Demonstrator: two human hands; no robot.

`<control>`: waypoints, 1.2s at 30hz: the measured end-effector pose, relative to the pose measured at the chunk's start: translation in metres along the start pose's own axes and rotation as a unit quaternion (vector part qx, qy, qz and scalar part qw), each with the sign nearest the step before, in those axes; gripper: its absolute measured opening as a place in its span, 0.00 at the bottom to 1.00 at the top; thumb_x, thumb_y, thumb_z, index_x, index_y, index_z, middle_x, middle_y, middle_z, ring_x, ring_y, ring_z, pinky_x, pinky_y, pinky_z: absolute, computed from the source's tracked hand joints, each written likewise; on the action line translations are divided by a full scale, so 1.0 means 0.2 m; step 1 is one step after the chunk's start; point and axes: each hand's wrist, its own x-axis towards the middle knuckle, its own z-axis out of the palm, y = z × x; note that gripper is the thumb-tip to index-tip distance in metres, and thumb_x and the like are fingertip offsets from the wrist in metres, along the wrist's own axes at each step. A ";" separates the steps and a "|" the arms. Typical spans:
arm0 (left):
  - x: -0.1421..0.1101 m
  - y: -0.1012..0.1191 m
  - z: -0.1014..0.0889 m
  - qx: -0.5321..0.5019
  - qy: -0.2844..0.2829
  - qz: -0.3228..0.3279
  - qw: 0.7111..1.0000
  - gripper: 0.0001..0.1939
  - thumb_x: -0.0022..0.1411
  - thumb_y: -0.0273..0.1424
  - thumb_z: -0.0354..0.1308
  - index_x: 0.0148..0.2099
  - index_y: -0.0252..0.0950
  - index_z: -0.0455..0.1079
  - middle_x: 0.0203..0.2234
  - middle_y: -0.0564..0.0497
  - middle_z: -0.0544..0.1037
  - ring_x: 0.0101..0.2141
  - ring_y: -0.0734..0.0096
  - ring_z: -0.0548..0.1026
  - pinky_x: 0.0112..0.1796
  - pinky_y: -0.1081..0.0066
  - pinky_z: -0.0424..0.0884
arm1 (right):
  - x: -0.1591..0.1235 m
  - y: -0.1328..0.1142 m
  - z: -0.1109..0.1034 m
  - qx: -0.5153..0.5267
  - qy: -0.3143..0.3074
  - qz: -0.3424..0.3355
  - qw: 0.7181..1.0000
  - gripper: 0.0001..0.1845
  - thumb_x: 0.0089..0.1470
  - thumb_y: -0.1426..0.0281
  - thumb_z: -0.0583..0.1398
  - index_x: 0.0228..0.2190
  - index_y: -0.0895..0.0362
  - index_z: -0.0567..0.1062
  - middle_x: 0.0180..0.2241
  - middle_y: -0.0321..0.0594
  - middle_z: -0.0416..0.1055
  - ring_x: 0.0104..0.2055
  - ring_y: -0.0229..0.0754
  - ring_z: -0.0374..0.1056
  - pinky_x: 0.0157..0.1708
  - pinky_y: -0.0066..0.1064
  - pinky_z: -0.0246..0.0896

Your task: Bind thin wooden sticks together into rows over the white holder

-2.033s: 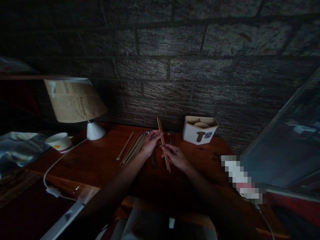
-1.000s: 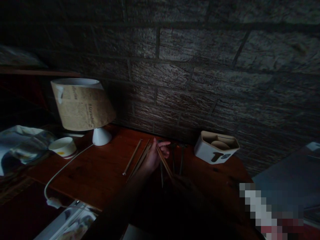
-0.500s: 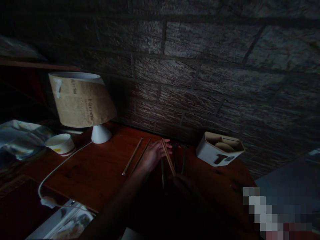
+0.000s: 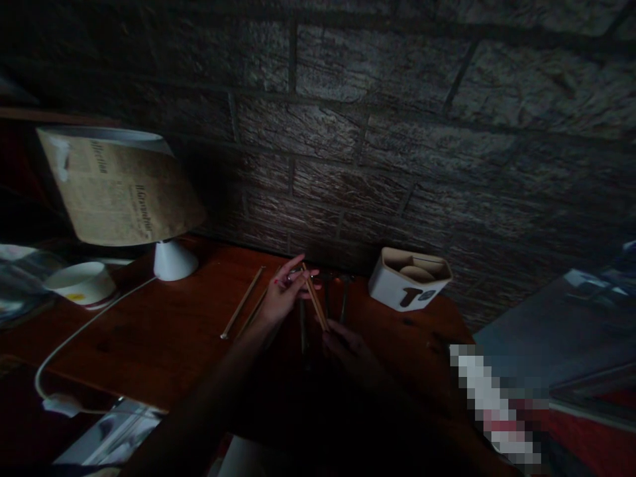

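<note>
A pair of wooden chopsticks (image 4: 316, 301) slants between my two hands above the table. My left hand (image 4: 287, 291) has its thumb and fingers at the upper ends of the chopsticks, with one finger stretched out. Lower down, my right hand (image 4: 348, 343) grips their other ends in deep shadow. On the tabletop left of my hands lies a thin light stick (image 4: 242, 303) with a small pale tip. A second thin stick (image 4: 252, 310) is partly covered by my left forearm. Several dark, slender utensils (image 4: 344, 301) lie behind and beside the chopsticks; their kind is hard to make out.
A white holder (image 4: 397, 288) with compartments stands at the table's right end. To the left are a lamp (image 4: 173, 262) with a printed shade, a paper bowl (image 4: 82, 285) and a white cord (image 4: 89, 321). A brick wall (image 4: 322, 179) rises behind the wooden table (image 4: 199, 318).
The view has swung right, so everything sits further left. My left fingers have curled from a spread pose onto the upper ends of the chopsticks. My right hand still grips the lower ends.
</note>
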 end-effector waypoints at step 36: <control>-0.09 -0.06 0.12 -0.040 -0.160 -0.142 0.976 0.15 0.58 0.38 0.65 0.43 0.33 0.77 0.40 0.42 0.82 0.35 0.65 0.81 0.33 0.73 0.75 | 0.08 -0.11 -0.05 -0.063 0.037 -0.098 0.993 0.23 0.63 0.54 0.51 0.33 0.58 0.74 0.28 0.34 0.66 0.30 0.34 0.61 0.32 0.26 0.57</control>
